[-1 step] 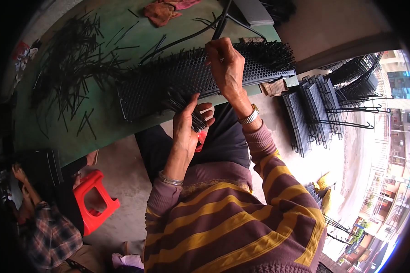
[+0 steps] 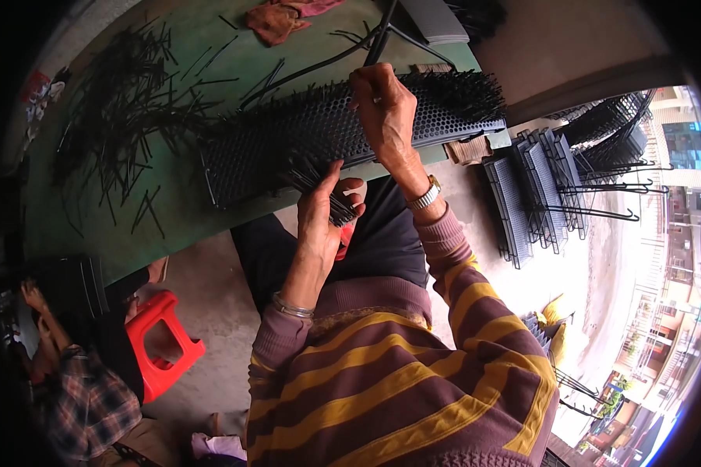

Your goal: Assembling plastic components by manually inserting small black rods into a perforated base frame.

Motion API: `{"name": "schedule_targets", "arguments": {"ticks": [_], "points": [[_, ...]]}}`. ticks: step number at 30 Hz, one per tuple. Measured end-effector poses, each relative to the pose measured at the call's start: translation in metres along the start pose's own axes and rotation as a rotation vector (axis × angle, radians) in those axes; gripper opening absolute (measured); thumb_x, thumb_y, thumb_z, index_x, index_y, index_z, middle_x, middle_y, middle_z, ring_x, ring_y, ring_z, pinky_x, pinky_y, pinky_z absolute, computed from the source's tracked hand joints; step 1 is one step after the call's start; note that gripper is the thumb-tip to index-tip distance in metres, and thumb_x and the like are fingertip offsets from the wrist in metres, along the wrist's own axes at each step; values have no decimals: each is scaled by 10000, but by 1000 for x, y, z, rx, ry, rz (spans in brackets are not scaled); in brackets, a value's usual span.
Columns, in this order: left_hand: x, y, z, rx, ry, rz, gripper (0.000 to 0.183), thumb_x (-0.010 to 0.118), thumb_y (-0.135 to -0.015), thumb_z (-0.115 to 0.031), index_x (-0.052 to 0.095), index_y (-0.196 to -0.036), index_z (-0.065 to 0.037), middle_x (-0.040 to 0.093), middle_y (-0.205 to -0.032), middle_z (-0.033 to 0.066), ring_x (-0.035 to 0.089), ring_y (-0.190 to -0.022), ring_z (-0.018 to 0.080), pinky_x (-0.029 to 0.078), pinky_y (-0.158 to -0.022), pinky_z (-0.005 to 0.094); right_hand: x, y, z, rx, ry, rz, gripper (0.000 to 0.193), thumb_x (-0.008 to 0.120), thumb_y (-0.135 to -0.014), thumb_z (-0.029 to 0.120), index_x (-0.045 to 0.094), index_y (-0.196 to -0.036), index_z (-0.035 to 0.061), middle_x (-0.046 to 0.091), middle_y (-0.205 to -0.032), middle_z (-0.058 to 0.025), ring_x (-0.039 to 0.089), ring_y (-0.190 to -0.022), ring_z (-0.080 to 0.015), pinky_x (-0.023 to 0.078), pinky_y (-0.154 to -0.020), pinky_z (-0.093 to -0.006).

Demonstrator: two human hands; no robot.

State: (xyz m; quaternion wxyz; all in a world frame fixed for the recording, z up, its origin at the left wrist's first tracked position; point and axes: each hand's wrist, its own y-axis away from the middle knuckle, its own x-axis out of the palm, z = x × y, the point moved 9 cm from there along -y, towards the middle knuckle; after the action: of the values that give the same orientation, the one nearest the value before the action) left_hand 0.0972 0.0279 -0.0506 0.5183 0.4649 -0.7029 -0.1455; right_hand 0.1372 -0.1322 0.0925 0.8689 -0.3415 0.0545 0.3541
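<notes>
A long black perforated metal panel (image 2: 249,159) lies across the near edge of the green table (image 2: 144,241). Thin black strips (image 2: 463,93) stand up in a dense row along its far side. In my left hand (image 2: 313,222) is a bundle of black strips (image 2: 305,177), gripped between thumb and fingers just in front of the panel's near edge. My right hand (image 2: 387,113) is over the panel by the row of strips, its fingers pinched together. Whatever sits between those fingertips is hidden by the hand.
Loose black strips (image 2: 125,117) are heaped on the table's left part. Behind the panel are a bent black metal frame (image 2: 327,64) and a reddish cloth (image 2: 276,23). Black mesh racks (image 2: 533,187) stand to the right. At lower left, a person in plaid (image 2: 93,397) is near a red stool (image 2: 160,346).
My right hand has shifted very slightly left. My left hand and the bundle of strips have moved by a hair; the panel has stayed in place.
</notes>
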Motion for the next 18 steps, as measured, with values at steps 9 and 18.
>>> {"name": "schedule_targets", "arguments": {"ticks": [9, 18], "points": [[-2, -2, 9, -21, 14, 3, 199, 686, -895, -273, 654, -1046, -146, 560, -684, 14, 446, -512, 96, 377, -496, 271, 13, -5, -7, -41, -11, 51, 42, 622, -895, 50, 594, -894, 18, 639, -715, -67, 607, -579, -75, 461, -523, -242], [3, 2, 2, 64, 39, 4, 232, 758, -826, -227, 621, -855, -42, 618, -682, 53, 490, -486, 107, 379, -433, 255, 35, 7, -5, -94, 372, 169, 70, 644, -808, 99, 607, -868, 93, 583, -736, -97, 601, -731, -325, 486, -613, -390]]}}
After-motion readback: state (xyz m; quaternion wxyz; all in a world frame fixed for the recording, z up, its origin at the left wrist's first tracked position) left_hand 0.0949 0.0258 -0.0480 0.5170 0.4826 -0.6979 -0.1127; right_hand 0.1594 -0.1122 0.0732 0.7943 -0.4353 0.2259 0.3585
